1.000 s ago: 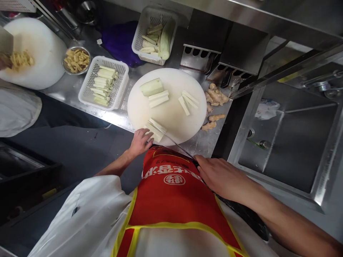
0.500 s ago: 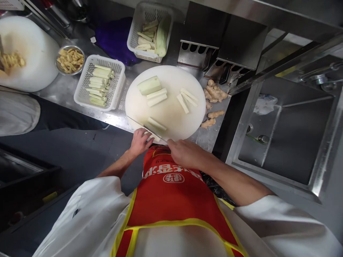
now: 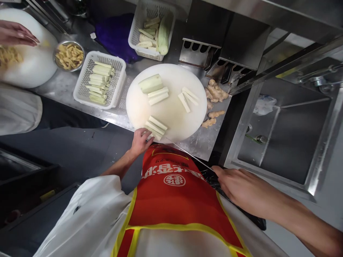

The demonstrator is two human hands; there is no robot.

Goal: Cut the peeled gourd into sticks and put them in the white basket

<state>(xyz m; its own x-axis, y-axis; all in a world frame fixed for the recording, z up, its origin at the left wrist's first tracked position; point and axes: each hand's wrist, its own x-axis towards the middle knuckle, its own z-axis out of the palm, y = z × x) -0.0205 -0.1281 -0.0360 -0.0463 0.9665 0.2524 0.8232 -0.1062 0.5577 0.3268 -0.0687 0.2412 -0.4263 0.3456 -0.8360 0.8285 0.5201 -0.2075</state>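
My left hand (image 3: pixel 141 141), fingers curled, holds the near end of some pale green vegetable strips (image 3: pixel 155 126) at the close edge of a round white cutting board (image 3: pixel 171 117). Off to the right, my right hand (image 3: pixel 233 184) grips a knife (image 3: pixel 191 155) by its handle, its thin blade pointing back toward the board and away from the strips. Farther up the board lie a thick uncut chunk (image 3: pixel 150 84) and two strips (image 3: pixel 158 96) beside it. Several more strips (image 3: pixel 187 99) rest on the board's right side.
White baskets of cut strips (image 3: pixel 120 87) and larger pieces (image 3: pixel 131 37) stand behind the board. Ginger (image 3: pixel 215 92) lies to its right, near a metal sink (image 3: pixel 289 132). At left, another person's hand (image 3: pixel 17 34) is over a second board (image 3: pixel 40 71), beside a metal bowl (image 3: pixel 69 56).
My right hand has drawn the knife away from the strips, to the right and toward me. My left hand has stayed at the strips. Another person's hand has appeared over the left board.
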